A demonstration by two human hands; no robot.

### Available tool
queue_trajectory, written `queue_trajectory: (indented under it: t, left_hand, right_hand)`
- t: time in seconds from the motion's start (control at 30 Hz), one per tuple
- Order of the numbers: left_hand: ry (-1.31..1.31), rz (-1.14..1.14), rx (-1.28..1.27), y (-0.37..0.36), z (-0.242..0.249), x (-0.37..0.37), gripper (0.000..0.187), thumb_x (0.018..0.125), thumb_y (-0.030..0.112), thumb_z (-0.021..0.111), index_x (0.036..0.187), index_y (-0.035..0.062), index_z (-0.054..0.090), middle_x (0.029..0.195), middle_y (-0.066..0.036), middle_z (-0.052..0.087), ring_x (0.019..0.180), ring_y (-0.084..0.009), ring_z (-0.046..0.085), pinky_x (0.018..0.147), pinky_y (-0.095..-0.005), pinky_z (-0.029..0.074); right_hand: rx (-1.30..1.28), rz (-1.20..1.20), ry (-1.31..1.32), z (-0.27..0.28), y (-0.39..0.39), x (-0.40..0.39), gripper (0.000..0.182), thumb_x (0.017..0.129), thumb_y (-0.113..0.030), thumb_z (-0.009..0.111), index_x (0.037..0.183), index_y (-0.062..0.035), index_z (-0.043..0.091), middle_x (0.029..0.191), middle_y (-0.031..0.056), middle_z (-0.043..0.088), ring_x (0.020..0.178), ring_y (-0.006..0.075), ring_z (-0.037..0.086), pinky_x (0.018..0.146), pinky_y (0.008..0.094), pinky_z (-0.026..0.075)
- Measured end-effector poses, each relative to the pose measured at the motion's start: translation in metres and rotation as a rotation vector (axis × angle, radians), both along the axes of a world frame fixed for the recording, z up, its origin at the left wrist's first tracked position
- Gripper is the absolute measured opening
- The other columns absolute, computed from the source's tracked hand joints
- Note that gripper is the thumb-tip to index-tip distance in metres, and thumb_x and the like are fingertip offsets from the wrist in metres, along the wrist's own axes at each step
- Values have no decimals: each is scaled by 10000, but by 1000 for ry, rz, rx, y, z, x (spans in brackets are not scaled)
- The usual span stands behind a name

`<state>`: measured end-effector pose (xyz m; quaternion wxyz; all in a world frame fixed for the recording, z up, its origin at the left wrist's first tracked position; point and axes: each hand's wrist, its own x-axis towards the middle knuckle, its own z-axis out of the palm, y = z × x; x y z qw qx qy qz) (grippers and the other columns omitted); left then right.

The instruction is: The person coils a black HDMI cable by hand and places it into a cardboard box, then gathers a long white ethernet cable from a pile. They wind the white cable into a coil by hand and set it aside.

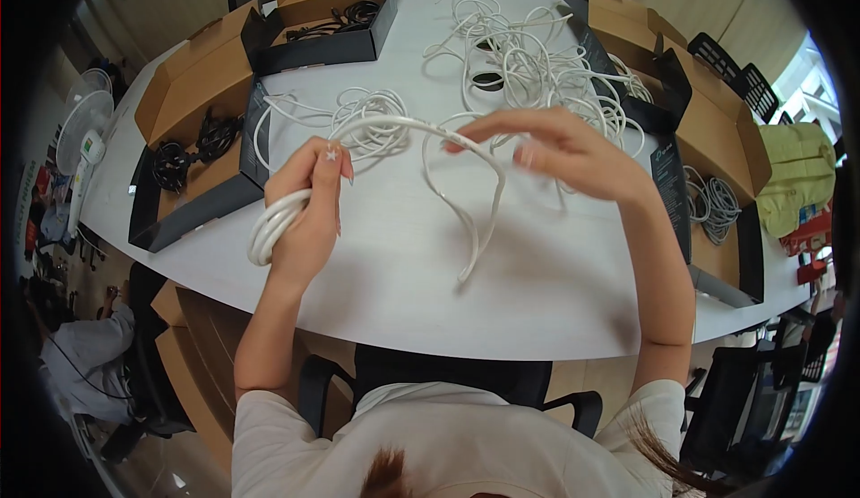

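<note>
My left hand (309, 198) is closed around a white cable (274, 226), whose wound loops bulge out below the fist. From the top of that fist the cable arches to the right, then drops in a loose bend with its free end low over the table. My right hand (569, 150), slightly blurred, is beside this arch with fingers stretched out and thumb apart; its fingertips overlap the cable in this view. Behind the left fist lies a loose white cable coil (372, 108) on the white table (394, 292).
A large tangle of white cables (537, 59) spreads over the far table. Open boxes stand on both sides: black cables (193, 150) fill the left box (197, 207), and a grey cable coil (714, 204) lies in the right box (726, 287). A person (85, 355) sits at lower left.
</note>
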<state>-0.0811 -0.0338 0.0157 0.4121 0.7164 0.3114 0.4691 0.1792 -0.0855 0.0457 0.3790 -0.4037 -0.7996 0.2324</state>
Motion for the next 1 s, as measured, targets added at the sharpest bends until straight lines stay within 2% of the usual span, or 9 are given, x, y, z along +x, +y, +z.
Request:
queue_trajectory:
  t: [0.13, 0.23, 0.3, 0.4, 0.43, 0.57, 0.67, 0.87, 1.0]
  left_hand:
    - [14, 30, -1, 10, 2, 13, 328, 971, 265, 431, 748, 45, 526, 485, 55, 356, 384, -5, 296, 367, -200, 232]
    - [-56, -224, -107, 19, -1, 14, 284, 950, 218, 461, 760, 24, 544, 483, 49, 373, 369, -12, 281, 365, -195, 230]
    - [-40, -566, -375, 22, -7, 15, 253, 928, 178, 481, 763, 2, 558, 474, 45, 390, 360, -14, 283, 367, -193, 226]
    - [114, -1004, -712, 15, -5, 24, 229, 886, 119, 505, 792, -61, 611, 445, 30, 428, 339, -11, 299, 370, -193, 218]
    - [181, -1169, -832, 14, -5, 29, 244, 887, 121, 503, 811, -74, 628, 437, 25, 436, 332, -11, 302, 366, -200, 218]
    - [269, -1842, -980, -7, -13, 58, 296, 900, 126, 468, 927, -115, 638, 419, 7, 459, 307, -12, 304, 332, -210, 225]
    - [24, -2158, -958, -12, -2, 67, 297, 899, 105, 444, 928, -113, 643, 435, -11, 496, 300, -7, 326, 310, -202, 230]
    - [-692, -2185, -827, 4, 30, 88, 318, 941, 178, 438, 860, -29, 665, 398, 10, 449, 254, -82, 292, 284, -220, 231]
    - [-1135, -1688, -907, 30, 46, 82, 315, 987, 219, 365, 946, 57, 632, 397, 64, 335, 290, -43, 304, 361, -206, 246]
  right_hand:
    - [-203, 55, 25, 2, -12, -7, 201, 898, -175, 571, 997, -13, 638, 805, 65, 672, 788, 156, 648, 736, 281, 486]
    - [-206, -147, 190, -4, -6, 0, 192, 933, -144, 492, 948, -13, 631, 626, 11, 532, 609, 90, 544, 606, 230, 442]
    - [-155, -275, 258, -9, -1, 6, 208, 953, -154, 449, 940, -38, 621, 561, -7, 371, 516, 81, 445, 514, 223, 389]
    - [33, -323, 138, -21, 7, 8, 191, 960, -163, 435, 961, -74, 604, 563, 5, 366, 513, 66, 431, 483, 252, 365]
    - [3, -347, 72, -26, 7, 7, 161, 961, -192, 433, 978, -90, 556, 555, 59, 428, 518, 143, 502, 503, 340, 389]
    - [80, -383, -137, -45, 11, -4, 146, 953, -221, 433, 991, -95, 496, 640, 158, 572, 626, 359, 560, 545, 444, 396]
    - [113, -377, -207, -53, 12, -8, 146, 950, -125, 418, 1061, -68, 494, 622, 107, 521, 546, 236, 503, 544, 358, 387]
    - [-163, -157, -17, -70, 10, -23, 209, 920, -76, 403, 1122, -84, 460, 645, 104, 542, 607, 238, 562, 591, 344, 426]
    - [-332, 68, 195, -78, -2, -45, 228, 917, -78, 401, 1137, -58, 459, 686, 73, 594, 643, 187, 564, 643, 314, 433]
